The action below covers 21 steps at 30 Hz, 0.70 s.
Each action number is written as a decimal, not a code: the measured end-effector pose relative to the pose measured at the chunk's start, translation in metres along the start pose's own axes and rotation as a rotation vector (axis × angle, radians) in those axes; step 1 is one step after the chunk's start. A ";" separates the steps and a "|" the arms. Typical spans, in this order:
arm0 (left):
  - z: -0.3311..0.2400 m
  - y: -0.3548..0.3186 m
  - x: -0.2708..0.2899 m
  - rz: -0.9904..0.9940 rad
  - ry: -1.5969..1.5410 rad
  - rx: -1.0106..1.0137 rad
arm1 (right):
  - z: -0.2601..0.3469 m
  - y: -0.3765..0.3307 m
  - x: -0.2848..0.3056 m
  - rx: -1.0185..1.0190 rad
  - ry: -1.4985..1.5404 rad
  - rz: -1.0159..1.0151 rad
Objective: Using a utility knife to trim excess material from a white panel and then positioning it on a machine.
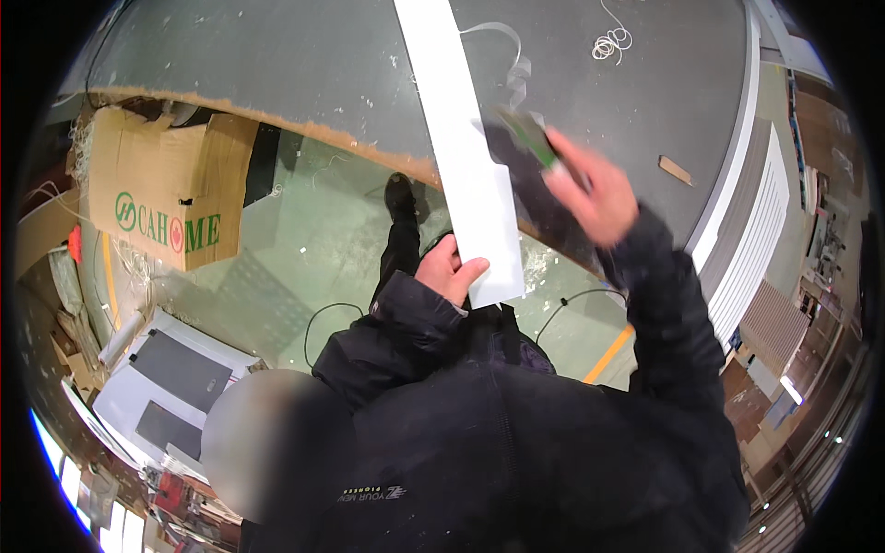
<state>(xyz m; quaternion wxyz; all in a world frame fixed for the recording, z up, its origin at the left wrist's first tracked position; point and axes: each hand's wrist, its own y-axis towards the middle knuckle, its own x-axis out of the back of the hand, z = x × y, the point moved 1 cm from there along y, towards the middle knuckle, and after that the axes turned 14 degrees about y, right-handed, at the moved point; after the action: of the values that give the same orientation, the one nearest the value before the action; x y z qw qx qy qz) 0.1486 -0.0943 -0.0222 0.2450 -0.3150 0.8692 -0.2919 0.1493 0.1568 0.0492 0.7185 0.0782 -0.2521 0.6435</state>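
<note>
A long white flat strip [452,101] reaches from the far side of the grey table to just in front of me, its near end jutting past the table edge. My left hand [446,271] grips that near end, thumb on top and the fingers partly hidden at its side. To the right of the strip, my right hand [595,189] is closed around a slim green tool [530,136], smeared by motion, so its exact kind is unclear. The tool is over the table; whether it touches anything cannot be told. A curled translucent ribbon [518,78] lies beside the strip.
The grey table [277,55] has a worn, bare-wood front edge. On it lie a tangle of white string [611,43] and a small brown piece [676,171]. A cardboard box [171,194] stands at left. White slatted panels [751,244] are at right. Black cable [318,318] crosses the green floor.
</note>
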 end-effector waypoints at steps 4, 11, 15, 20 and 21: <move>0.028 -0.029 0.013 0.047 0.064 0.053 | 0.000 -0.116 -0.030 -0.637 0.598 0.045; 0.049 -0.037 0.014 -0.088 0.006 -0.059 | 0.033 -0.118 -0.075 -0.806 0.973 0.026; 0.042 -0.024 0.007 -0.177 0.092 -0.244 | 0.032 -0.102 -0.094 -0.858 1.084 -0.002; 0.037 -0.023 0.003 -0.210 0.242 -0.231 | 0.044 -0.102 -0.111 -0.786 0.878 -0.102; 0.035 -0.023 0.004 -0.193 0.267 -0.204 | 0.043 -0.105 -0.114 -0.793 0.873 -0.116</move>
<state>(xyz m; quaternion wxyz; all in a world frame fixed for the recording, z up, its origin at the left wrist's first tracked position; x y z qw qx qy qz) 0.1765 -0.1242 -0.0332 0.0650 -0.3787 0.8848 -0.2635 0.2341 0.0200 0.0556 0.7641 -0.4545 -0.1498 0.4326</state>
